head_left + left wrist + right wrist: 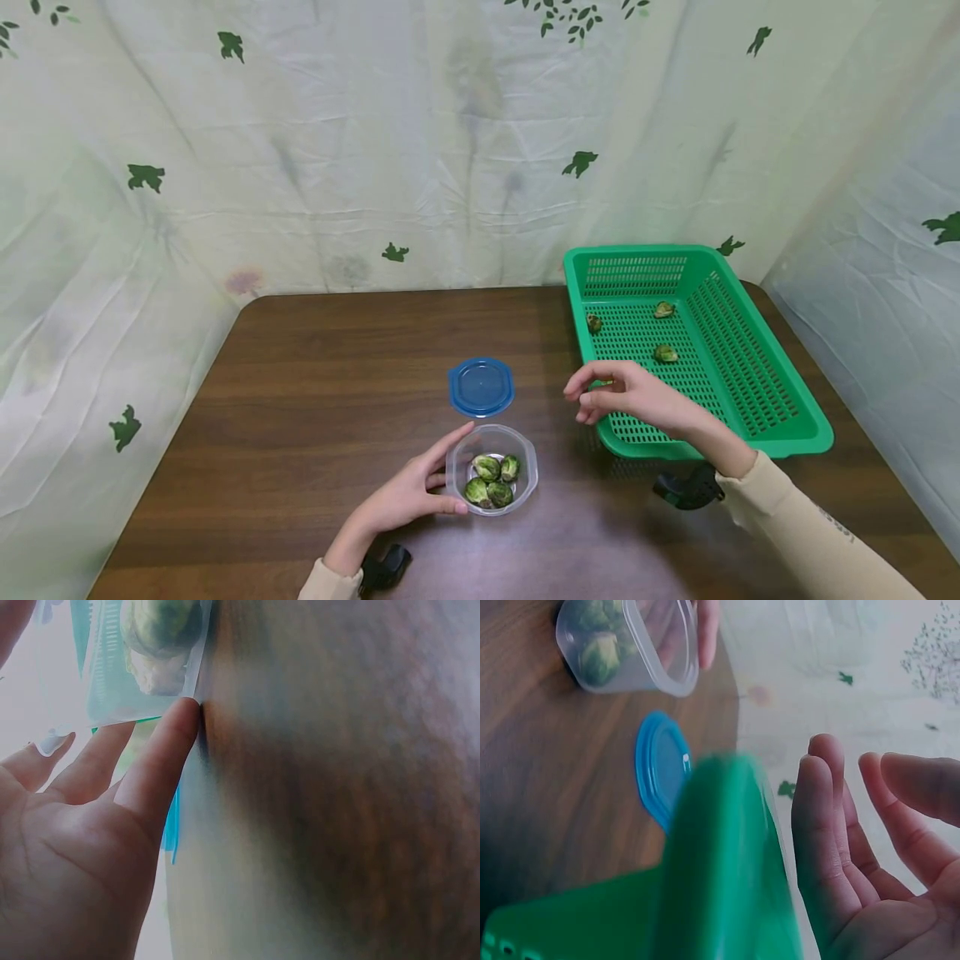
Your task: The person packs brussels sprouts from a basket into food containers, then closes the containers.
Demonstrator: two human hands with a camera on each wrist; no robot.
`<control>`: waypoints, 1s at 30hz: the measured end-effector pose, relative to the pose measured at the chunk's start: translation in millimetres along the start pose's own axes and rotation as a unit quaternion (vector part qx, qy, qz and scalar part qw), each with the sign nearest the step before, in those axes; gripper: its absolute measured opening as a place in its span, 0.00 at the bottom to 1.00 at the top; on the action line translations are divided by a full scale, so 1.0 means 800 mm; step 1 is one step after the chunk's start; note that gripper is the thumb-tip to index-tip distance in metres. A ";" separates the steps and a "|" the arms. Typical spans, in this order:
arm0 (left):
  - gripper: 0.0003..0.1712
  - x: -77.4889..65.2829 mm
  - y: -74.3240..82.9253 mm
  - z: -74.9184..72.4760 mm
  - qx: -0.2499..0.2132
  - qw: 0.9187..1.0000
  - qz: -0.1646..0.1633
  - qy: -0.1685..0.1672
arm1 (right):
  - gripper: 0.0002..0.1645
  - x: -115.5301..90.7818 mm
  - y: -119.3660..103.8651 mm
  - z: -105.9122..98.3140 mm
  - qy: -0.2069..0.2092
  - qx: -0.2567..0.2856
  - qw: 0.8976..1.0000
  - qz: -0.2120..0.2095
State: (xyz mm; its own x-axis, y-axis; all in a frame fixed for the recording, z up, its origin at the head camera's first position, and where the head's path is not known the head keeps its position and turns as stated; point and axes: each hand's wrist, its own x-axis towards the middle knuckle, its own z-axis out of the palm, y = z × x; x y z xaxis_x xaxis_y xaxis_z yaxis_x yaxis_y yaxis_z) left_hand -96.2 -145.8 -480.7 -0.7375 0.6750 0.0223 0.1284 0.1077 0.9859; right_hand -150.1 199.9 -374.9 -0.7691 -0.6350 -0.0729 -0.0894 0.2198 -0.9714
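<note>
A clear plastic container [531, 477] with several Brussels sprouts [487, 467] inside stands without its lid on the table. My left hand [408, 496] holds its left side, thumb at the near side and fingers along the far side. In the left wrist view, fingertips [187, 712] touch the container low down by the tabletop. Over the left rim of a green basket [780, 367] is my right hand [626, 392], fingers loosely bent. Nothing shows between those fingers in the right wrist view. Loose Brussels sprouts [665, 353] lie in the basket; the right hand covers its near left part.
A blue lid [482, 387] lies flat just behind the container. The basket's raised rim [720, 825] stands close under the right wrist. Beyond the brown wooden table [337, 358] hangs a pale curtain [420, 167] with leaf prints.
</note>
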 end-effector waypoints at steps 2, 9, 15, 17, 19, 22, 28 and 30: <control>0.54 0.000 0.000 0.000 0.001 1.000 0.001 0.000 | 0.11 -0.002 0.001 -0.006 0.008 0.001 1.000 0.003; 0.54 0.000 0.000 -0.001 0.004 1.000 0.004 0.001 | 0.13 -0.009 0.008 -0.028 0.031 0.017 0.999 0.000; 0.54 0.000 0.000 -0.001 0.001 1.000 0.004 -0.001 | 0.13 -0.013 0.009 -0.046 0.059 0.016 0.998 0.014; 0.54 0.000 0.001 -0.001 0.001 1.000 0.004 -0.001 | 0.13 -0.015 0.009 -0.052 0.068 0.013 0.997 0.020; 0.54 0.000 0.001 -0.001 0.000 1.000 0.004 0.000 | 0.13 -0.016 0.008 -0.056 0.075 0.012 0.997 0.024; 0.54 0.000 0.000 0.000 0.000 1.000 0.005 0.000 | 0.15 -0.018 0.008 -0.063 0.082 0.011 0.996 0.027; 0.54 0.000 0.000 0.000 -0.005 1.000 0.003 -0.001 | 0.19 -0.020 0.011 -0.075 0.093 0.009 0.995 0.034; 0.54 0.000 0.000 0.000 -0.006 1.000 0.002 -0.001 | 0.18 -0.020 0.012 -0.080 0.098 0.001 0.995 0.035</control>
State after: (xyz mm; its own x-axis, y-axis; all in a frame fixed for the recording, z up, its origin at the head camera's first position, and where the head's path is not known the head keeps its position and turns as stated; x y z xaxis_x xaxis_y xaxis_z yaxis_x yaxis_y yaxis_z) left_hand -96.0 -145.9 -480.6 -0.7355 0.6770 0.0264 0.1236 0.0958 0.9877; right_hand -179.2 259.5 -368.5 -0.8816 -0.4622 -0.0953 -0.0304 0.2570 -0.9659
